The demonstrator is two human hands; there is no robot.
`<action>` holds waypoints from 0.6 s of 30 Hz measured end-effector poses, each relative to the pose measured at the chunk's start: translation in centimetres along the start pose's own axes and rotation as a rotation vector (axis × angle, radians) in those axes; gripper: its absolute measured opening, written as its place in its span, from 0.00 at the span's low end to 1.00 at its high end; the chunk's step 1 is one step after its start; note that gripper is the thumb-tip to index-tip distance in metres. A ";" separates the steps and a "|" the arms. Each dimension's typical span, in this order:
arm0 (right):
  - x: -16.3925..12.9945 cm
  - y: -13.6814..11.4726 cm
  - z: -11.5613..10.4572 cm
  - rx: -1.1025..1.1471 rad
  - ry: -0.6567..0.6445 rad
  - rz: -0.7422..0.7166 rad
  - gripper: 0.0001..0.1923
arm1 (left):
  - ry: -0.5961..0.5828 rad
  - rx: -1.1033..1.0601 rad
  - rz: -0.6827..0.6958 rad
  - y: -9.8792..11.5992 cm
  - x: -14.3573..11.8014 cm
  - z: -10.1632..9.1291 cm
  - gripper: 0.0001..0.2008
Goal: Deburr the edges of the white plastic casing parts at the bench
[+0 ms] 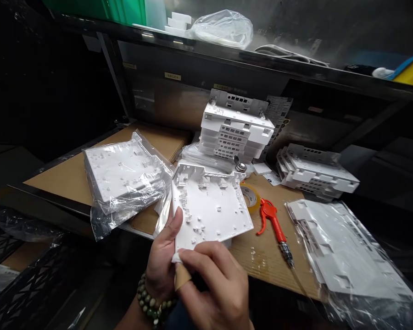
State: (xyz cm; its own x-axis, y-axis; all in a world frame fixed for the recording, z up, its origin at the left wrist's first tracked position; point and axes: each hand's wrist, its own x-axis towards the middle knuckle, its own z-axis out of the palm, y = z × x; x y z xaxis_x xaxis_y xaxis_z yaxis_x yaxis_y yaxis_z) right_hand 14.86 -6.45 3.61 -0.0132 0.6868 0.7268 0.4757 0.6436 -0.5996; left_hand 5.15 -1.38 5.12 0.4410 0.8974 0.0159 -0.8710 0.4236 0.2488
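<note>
A white moulded plastic housing [209,215], its inside with ribs and small posts facing up, is tilted in front of me. My left hand [163,254] grips its left edge, thumb over the rim. At the near left corner my right hand [215,279] pinches a small piece of white cloth [176,258] against the edge. Its thumb wears a tan finger cover [181,276]. Beaded bracelets circle my left wrist.
Bagged white housings lie at left [124,169] and right [344,252]. Stacked housings [237,133] stand behind, with a smaller stack [316,169] at right. A red air blow gun [273,220] and a tape roll [250,198] lie on the cardboard. A shelf [206,48] crosses above.
</note>
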 end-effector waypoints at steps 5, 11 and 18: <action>-0.3 1.9 -2.2 -0.074 -0.053 0.075 0.09 | 0.015 -0.082 0.119 1.0 -0.1 -1.7 0.24; -1.2 6.8 -8.1 -0.331 0.254 0.263 0.08 | -0.270 -0.306 0.011 4.0 -1.4 -4.6 0.27; -2.3 8.2 -9.2 -0.326 0.139 0.289 0.10 | -0.258 -0.370 -0.003 4.9 -2.6 -9.2 0.26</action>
State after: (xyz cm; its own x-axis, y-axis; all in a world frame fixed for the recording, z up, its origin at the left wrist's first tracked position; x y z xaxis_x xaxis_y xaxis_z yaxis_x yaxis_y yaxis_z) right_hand 26.94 -5.85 0.09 0.2682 0.7565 0.5965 0.6949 0.2769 -0.6636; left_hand -2.23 -0.46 -2.57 0.4427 0.8556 0.2683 -0.8676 0.4843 -0.1128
